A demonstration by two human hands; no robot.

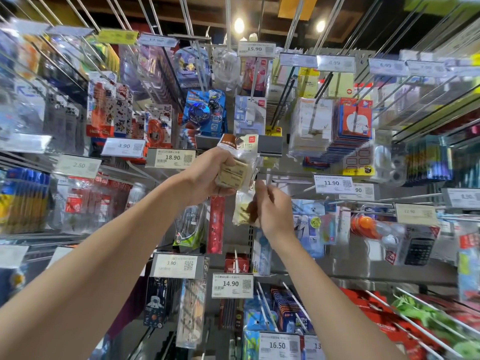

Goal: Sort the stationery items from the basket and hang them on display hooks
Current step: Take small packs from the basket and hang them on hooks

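Got a clear plastic pack of beige rectangular eraser blocks with a brown-and-white card header (235,170) dead centre of the display, just below a grey metal tag holder (270,145). Clamped in the left hand (207,175), fingers wrapped round the blocks from the left side, header poking up above the knuckles. Looks like more than one pack stacked in that grip, but can't say for sure.

Just right of it, reaching up with the right hand (275,211), fingers bunched and aimed at a thin silver display hook (285,181). Way too smeared to tell whether pinching anything or even touching the hook. Partly hides a second clear bag of pale yellow blocks (241,209) sitting just under the held pack. Holding both hands near each other, no contact.

Further out: backed by a grey metal wall panel (311,268) bristling with long wire pegs, crammed with glossy blister cards and crinkly clear bags. Flanked by white paper price tags in clear sleeves: an 18.90 tag (171,158) to the left, an 11.90 tag (332,183) to the right, a 14.90 tag (232,285) lower down. Lit from up top by two round ceiling lamps (239,25) under dark beams.
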